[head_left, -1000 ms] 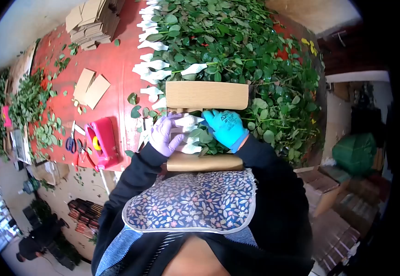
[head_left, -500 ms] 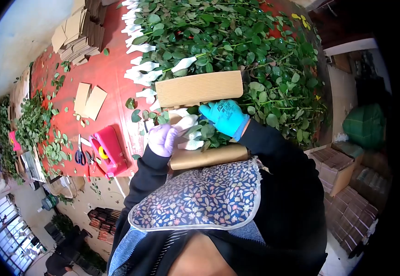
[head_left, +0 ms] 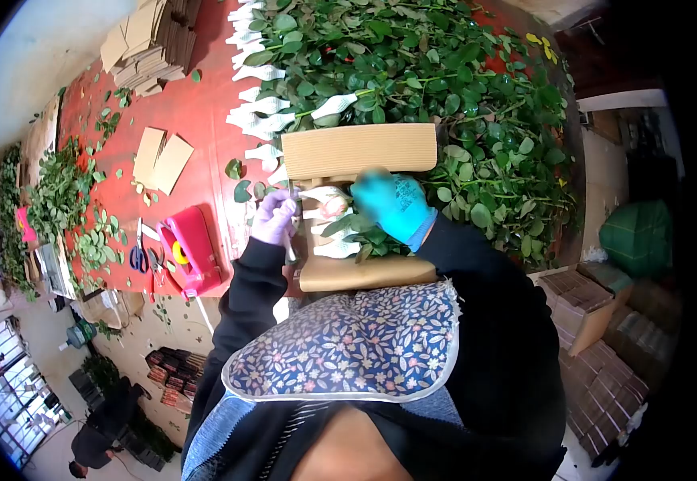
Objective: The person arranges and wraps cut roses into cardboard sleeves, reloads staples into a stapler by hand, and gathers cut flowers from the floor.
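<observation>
A sheet of corrugated cardboard (head_left: pixel 360 151) lies across the work spot, its near flap (head_left: pixel 368 273) by the apron. Between them rest several net-wrapped flower heads (head_left: pixel 337 249) with leafy stems to the right. My left hand (head_left: pixel 275 216), in a lilac glove, is closed at the left tip of the uppermost wrapped head (head_left: pixel 331 200); what it pinches is too small to name. My right hand (head_left: pixel 393 207), in a blue glove, is closed around the stem side of that head; its fingers are partly blurred.
Many leafy stems (head_left: pixel 413 80) with white-netted heads cover the far table. On the red tabletop (head_left: pixel 108 188) lie two cardboard pieces (head_left: pixel 172 163), a pink tape dispenser (head_left: pixel 190 252), scissors (head_left: pixel 138 255) and a cardboard stack (head_left: pixel 149 48). A person (head_left: pixel 100 437) is at lower left.
My left hand has moved back leftward from the wrapped heads, and the netting on the uppermost one now shows a pinkish bloom. My right hand stays beside its stem. The view has shifted slightly.
</observation>
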Demonstrator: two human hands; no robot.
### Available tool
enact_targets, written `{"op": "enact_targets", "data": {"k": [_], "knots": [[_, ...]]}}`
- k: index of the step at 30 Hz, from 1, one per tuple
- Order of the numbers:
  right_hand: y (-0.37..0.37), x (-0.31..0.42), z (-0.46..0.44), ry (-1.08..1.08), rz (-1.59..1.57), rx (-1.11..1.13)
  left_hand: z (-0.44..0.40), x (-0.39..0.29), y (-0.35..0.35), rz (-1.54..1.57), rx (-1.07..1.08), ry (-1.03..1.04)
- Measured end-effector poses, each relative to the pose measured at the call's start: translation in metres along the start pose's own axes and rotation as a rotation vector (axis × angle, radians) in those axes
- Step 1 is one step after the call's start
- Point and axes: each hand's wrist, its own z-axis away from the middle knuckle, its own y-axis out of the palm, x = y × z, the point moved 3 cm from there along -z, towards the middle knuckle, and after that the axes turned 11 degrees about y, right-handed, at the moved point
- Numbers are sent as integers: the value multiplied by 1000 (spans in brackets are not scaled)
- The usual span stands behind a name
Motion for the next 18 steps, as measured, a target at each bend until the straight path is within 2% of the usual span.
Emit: {"op": "enact_targets", "data": {"k": [1, 2, 4, 7, 9, 10, 11, 13, 14, 15, 17, 18], "knots": [[-4, 3, -1, -1, -3, 8, 0, -8, 12, -8, 48, -64], [-10, 5, -1, 7, -19, 33, -3, -8, 22, 27, 66, 49], [-10, 5, -5, 32, -4, 160, -8, 4, 21, -1, 45, 101], [-15, 6, -2, 24, -31, 62, -2, 7, 14, -116, 37, 161], [-13, 3, -3, 14, -54, 10, 3, 12, -4, -175, -201, 211], [-13, 2, -4, 32, -50, 47, 5, 5, -17, -114, -505, 115], [-13, 2, -3, 48, -46, 90, 4, 0, -46, -49, -465, 128], [-14, 1, -2, 39, -33, 100, 9, -19, -44, 48, -463, 228], [-15, -1, -1, 13, -168, 45, 11, -18, -50, 73, -262, 296], [-18, -3, 0, -13, -305, -11, 17, -33, -28, 83, -182, 260], [-22, -9, 3, -28, -379, 47, 18, -12, -33, -53, 36, 285], [-27, -9, 3, -107, -347, 101, 18, -2, -32, -146, 121, 311]]}}
